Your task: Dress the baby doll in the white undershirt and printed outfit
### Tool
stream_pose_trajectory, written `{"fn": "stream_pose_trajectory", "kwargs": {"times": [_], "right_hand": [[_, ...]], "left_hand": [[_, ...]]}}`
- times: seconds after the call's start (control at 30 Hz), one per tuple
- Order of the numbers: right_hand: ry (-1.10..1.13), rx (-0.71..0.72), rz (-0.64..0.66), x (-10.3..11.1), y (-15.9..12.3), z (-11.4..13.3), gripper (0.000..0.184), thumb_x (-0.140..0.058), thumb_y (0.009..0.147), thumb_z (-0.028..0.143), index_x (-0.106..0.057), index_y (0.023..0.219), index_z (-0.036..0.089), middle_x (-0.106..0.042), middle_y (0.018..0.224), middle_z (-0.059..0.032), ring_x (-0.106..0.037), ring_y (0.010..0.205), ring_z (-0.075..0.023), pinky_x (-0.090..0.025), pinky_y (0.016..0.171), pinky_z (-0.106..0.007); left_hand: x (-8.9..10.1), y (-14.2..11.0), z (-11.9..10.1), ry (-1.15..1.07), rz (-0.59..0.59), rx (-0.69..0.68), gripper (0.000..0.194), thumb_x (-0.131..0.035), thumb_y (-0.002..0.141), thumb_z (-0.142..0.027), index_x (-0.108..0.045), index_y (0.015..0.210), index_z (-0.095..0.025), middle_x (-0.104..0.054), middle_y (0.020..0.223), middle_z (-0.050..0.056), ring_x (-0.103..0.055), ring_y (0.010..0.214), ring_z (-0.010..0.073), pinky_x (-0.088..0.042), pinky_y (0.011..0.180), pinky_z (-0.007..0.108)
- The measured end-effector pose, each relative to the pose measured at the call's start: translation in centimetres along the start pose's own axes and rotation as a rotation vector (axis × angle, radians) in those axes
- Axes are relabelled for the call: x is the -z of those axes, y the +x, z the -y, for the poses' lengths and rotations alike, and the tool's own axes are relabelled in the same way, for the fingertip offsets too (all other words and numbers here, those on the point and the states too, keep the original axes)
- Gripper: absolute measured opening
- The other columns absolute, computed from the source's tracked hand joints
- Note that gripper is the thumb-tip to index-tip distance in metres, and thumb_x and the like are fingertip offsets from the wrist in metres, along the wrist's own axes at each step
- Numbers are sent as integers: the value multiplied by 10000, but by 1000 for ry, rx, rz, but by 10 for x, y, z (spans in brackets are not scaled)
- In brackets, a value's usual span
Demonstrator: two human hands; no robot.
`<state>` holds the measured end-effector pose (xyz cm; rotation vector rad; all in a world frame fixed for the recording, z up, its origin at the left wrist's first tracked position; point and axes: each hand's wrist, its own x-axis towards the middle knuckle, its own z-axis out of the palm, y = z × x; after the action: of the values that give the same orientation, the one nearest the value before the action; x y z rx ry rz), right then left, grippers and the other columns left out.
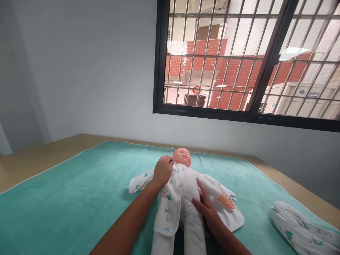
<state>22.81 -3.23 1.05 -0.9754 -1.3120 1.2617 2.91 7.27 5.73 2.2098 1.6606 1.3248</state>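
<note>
While the left hand [162, 171] curls on the doll [190, 187] at lower centre, its grip can't be told | right hand [206, 205] at doll's side, fingers apart | green cloth [79, 191] over table [16, 171] | barred window [271, 63], upper right

Window [268, 67], metal bars [230, 56] — brickwork [234, 76] beyond; grey wall [101, 71]
</note>
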Motion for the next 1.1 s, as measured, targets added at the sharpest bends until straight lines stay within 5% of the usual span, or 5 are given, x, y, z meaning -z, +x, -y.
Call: {"fn": "stream_pose_trajectory", "kwargs": {"times": [0.37,0.57,0.73,1.0,1.1], "right_hand": [[-135,-90,-4,1,2,1,927,-582,768,663,-222,1506,232,-179,1586,-28,-142,1459,-242,-146,1200,-402],[-249,82,-13,3,6,-19,736,-473,892,575,-231,1503,243,-226,1573,-35,-122,1463,-238,-86,1208,-445],[-329,239,45,9,8,-14,572,-404,940,511,-344,1447,251,-478,1434,-62,-378,1367,-228,-291,1148,-437],[-776,257,-513,115,32,-9,310,-408,887,443,-625,949,229,-693,823,-34,-636,719,-209,-468,673,-315],[-776,163,-468,154,41,-20,288,-466,827,433,-657,850,218,-682,767,-30,-628,704,-215,-458,656,-313]], "left_hand": [[21,-19,-39,65,324,-58,273,-403,919,-391,-610,948,-217,-632,1089,73,-592,960,244,-473,782,360],[13,-35,-69,30,424,-274,365,-459,913,-418,-528,1236,-261,-555,1324,52,-480,1238,242,-366,1059,435],[-8,-48,-77,133,393,-317,302,-369,927,-208,-596,1124,-233,-545,1348,52,-414,1314,250,-262,1132,502],[-13,-51,-104,228,411,-337,264,-578,824,-268,-585,1085,-231,-600,1235,51,-456,1252,262,-342,1090,442],[-38,-47,-126,398,557,-445,329,-627,780,-363,-584,1061,-196,-618,1157,117,-551,1096,307,-459,919,450]]}}
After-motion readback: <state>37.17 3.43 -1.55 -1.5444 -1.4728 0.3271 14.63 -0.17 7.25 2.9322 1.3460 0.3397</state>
